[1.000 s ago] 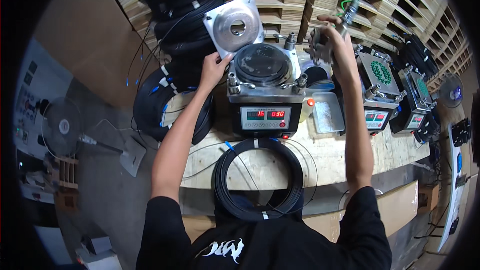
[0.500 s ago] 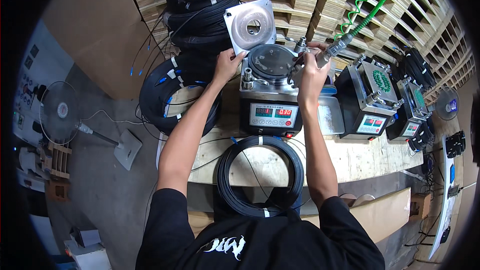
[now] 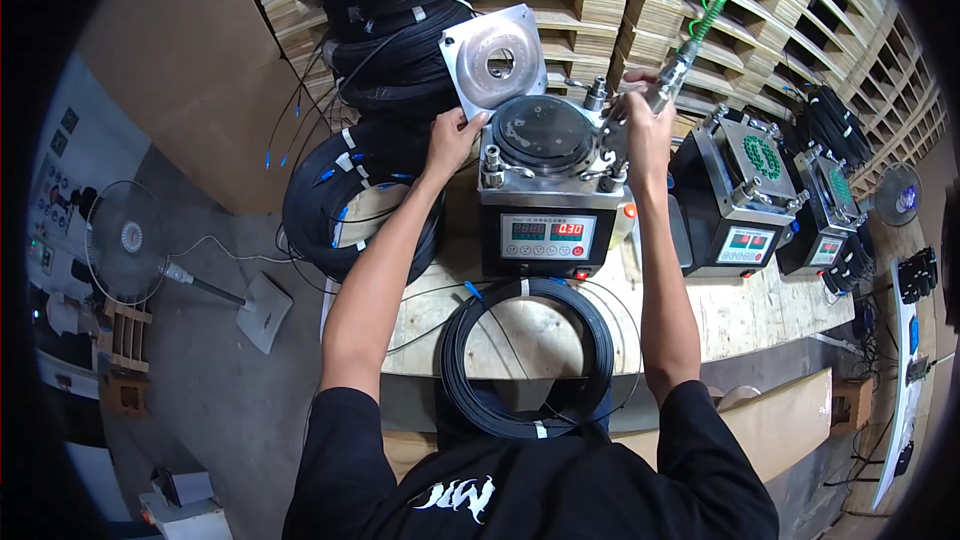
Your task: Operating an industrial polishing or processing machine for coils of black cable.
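My left hand (image 3: 455, 145) is closed, pinching the lower corner of a square silvery metal plate (image 3: 470, 62). The plate leans tilted behind the machine and has a round recess with a hole in its centre. In my closed right hand (image 3: 648, 132) is an air blow gun (image 3: 672, 78) on a green hose; its front end, hard to make out, is beside a round black disc (image 3: 545, 130). That disc lies flat on top of a benchtop machine (image 3: 490, 230) with a lit display, buttons and metal corner clamps.
A coil of black cable (image 3: 457, 370) hangs over the bench's front edge. More cable coils (image 3: 385, 50) are stacked at the left. Two similar machines (image 3: 735, 205) with green round patterns stand right. Wooden pallets (image 3: 555, 15) rise behind; a fan (image 3: 130, 237) stands at far left.
My right hand has moved the blow gun right, away from the disc's middle. The left readout on the display has gone dim. My left hand keeps its pinch on the plate.
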The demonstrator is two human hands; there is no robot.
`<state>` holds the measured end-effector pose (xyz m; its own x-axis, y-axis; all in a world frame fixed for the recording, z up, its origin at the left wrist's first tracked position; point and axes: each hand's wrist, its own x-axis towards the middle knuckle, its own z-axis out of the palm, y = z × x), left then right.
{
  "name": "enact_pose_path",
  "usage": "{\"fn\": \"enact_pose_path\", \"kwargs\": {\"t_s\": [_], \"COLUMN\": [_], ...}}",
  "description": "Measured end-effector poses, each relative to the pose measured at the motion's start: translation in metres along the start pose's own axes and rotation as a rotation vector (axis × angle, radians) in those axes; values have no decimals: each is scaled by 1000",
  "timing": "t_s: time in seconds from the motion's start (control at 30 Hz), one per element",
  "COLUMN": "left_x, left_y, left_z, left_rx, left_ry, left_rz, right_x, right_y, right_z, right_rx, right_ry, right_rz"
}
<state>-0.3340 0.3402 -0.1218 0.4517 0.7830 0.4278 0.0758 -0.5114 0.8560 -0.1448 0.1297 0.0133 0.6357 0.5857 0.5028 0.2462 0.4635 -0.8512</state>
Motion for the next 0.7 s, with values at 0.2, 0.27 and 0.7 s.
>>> {"fn": "enact_pose_path", "kwargs": {"t_s": [0.2, 0.27, 0.7], "left_x": [3, 1, 0], "left_y": [-9, -6, -1], "left_z": [-1, 2, 0], "left_rx": [48, 27, 61], "left_ry": [61, 79, 13], "left_rz": [118, 125, 73], "right_x": [2, 19, -23], "right_y": [-8, -9, -22], "right_z": [51, 62, 12], "right_rx": [400, 446, 81], "right_ry": [-183, -120, -241], "right_rz": [-29, -93, 124]}}
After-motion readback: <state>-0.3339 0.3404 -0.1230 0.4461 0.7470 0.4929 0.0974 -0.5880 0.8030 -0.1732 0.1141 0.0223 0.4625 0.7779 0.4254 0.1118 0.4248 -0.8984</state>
